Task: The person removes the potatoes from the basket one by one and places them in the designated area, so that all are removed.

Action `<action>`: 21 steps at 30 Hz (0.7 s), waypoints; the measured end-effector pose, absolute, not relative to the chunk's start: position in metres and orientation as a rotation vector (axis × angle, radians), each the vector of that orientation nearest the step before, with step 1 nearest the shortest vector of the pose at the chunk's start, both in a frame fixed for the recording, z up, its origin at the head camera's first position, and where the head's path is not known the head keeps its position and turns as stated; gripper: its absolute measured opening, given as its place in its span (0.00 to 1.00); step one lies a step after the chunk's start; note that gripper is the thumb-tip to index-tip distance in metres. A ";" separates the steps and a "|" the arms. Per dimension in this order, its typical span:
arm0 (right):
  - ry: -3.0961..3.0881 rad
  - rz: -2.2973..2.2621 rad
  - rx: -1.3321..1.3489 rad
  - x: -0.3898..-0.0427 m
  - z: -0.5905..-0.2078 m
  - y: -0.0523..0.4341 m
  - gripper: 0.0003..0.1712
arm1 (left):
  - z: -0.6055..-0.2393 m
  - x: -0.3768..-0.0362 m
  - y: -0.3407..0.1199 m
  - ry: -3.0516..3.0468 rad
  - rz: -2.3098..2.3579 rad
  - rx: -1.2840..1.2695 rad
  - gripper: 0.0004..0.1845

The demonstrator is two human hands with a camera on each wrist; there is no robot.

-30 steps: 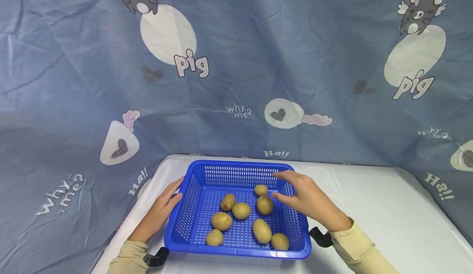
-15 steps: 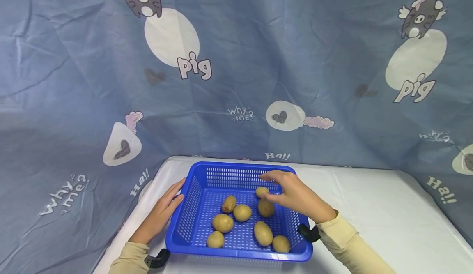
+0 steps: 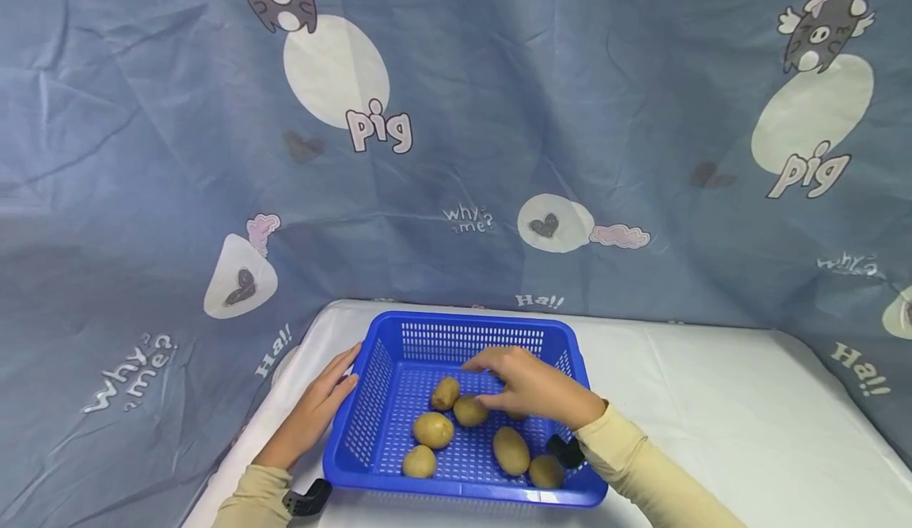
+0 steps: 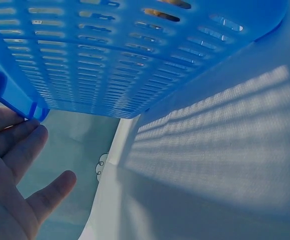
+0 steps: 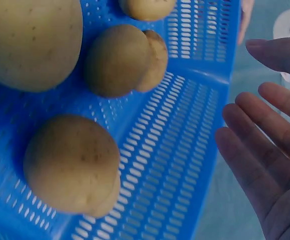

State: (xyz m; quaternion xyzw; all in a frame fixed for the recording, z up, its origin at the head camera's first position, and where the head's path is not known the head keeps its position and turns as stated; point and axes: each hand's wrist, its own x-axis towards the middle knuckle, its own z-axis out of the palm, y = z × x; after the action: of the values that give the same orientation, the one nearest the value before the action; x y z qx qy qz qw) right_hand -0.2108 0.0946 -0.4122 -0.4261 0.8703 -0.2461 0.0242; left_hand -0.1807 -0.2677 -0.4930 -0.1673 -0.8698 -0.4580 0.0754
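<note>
Basket: a blue slotted basket (image 3: 399,330) sits on the white table (image 3: 712,401), toward the table's 9 o'clock side.
Potatoes: several lie on the basket floor; one at about 11 o'clock from the middle (image 3: 445,393), one near the middle (image 3: 470,411), one at 8 o'clock (image 3: 433,429), one at 7 o'clock by the near wall (image 3: 419,461), one at 5 o'clock (image 3: 511,450), one in the 5 o'clock corner (image 3: 545,471).
Right hand: the right hand (image 3: 530,385) hangs inside the basket over its 2 o'clock part, fingers straight and spread apart, holding nothing in the wrist view; the middle potato lies just beside it.
Left hand: the left hand (image 3: 317,409) rests flat against the outside of the basket's 9 o'clock wall, fingers straight and together, their tips at the rim.
Backdrop: a blue-grey cloth (image 3: 456,116) printed with pigs hangs behind the table, at 12 o'clock.
</note>
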 end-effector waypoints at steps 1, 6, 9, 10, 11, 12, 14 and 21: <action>2.691 -0.744 -1.335 -0.211 -0.414 0.092 0.23 | -0.493 -0.181 -0.268 -2.610 -1.373 -0.497 0.28; 2.641 -0.727 -1.400 -0.213 -0.421 0.077 0.22 | -0.492 -0.181 -0.267 -2.618 -1.354 -0.487 0.28; 2.617 -0.728 -1.393 -0.212 -0.424 0.071 0.22 | -0.491 -0.180 -0.266 -2.626 -1.338 -0.486 0.28; 2.616 -0.719 -1.384 -0.212 -0.424 0.069 0.22 | -0.490 -0.180 -0.266 -2.629 -1.333 -0.485 0.28; 2.618 -0.709 -1.385 -0.212 -0.425 0.067 0.22 | -0.490 -0.180 -0.266 -2.631 -1.331 -0.482 0.28; 2.616 -0.703 -1.386 -0.212 -0.425 0.065 0.22 | -0.489 -0.180 -0.266 -2.634 -1.329 -0.480 0.28; 2.597 -0.703 -1.397 -0.212 -0.426 0.061 0.22 | -0.489 -0.180 -0.266 -2.638 -1.330 -0.476 0.28; 2.526 -0.667 -1.458 -0.214 -0.435 0.047 0.23 | -0.492 -0.180 -0.267 -2.637 -1.353 -0.470 0.28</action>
State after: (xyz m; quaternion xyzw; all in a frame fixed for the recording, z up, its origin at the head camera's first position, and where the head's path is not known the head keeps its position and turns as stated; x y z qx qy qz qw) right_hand -0.2136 0.0474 -0.4354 -0.4860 0.8419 -0.2222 0.0748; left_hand -0.1795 -0.2668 -0.4920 -0.1562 -0.8765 -0.4498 0.0702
